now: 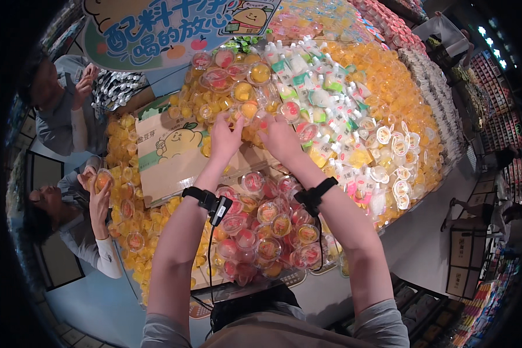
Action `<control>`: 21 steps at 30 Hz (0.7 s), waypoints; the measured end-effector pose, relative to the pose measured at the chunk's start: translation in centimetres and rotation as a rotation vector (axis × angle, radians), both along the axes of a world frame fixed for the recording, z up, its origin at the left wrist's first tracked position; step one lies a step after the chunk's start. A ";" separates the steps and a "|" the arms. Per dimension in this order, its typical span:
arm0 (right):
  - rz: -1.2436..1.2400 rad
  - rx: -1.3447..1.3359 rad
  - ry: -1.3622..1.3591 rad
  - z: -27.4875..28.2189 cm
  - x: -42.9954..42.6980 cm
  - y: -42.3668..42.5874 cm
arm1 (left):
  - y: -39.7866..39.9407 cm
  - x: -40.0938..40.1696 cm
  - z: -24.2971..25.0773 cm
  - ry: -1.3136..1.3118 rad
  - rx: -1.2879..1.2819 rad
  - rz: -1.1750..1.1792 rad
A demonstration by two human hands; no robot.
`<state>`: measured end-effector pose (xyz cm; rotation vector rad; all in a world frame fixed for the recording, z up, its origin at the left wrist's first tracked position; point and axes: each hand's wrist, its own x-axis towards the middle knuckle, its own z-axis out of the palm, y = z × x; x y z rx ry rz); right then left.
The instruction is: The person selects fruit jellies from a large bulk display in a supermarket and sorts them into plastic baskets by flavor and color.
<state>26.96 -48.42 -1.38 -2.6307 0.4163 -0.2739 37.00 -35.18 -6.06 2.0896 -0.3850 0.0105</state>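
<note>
Both my arms reach forward over a display of packaged jelly cups. My left hand point(227, 134) is at a clear cup with orange fruit point(249, 108); whether its fingers hold the cup cannot be told. My right hand point(279, 138) is beside it, over clear cups with pink and yellow contents, its grip partly hidden. A round cup with a red centre point(290, 111) lies just beyond my right hand. A printed cardboard box point(169, 152) lies to the left of my hands. Nearer to me is a heap of lidded red and orange cups point(267, 213).
White and green spout pouches point(330, 108) lie to the right, with small orange jelly cups point(400, 95) beyond. A large printed sign point(156, 39) overhangs the far left. Two people point(76, 217) are at the left edge, one holding a cup. Stacked cartons point(463, 256) stand at the right.
</note>
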 end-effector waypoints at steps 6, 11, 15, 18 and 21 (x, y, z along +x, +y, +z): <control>-0.219 0.086 0.181 -1.5 3.5 0.2 | -0.8 1.6 -1.7 0.456 -0.230 0.135; -0.285 0.143 0.080 0.2 2.2 0.3 | 2.4 1.7 -1.0 0.439 -0.345 0.158; -0.270 0.086 -0.035 -0.2 0.5 -1.1 | 4.9 -0.5 -0.5 0.385 -0.382 0.094; -0.254 -0.004 -0.041 -0.9 0.4 -1.5 | 5.9 -1.8 -1.3 0.382 -0.419 0.091; -0.225 -0.053 -0.047 0.2 0.0 -0.9 | 6.6 -3.8 -1.0 0.396 -0.506 0.105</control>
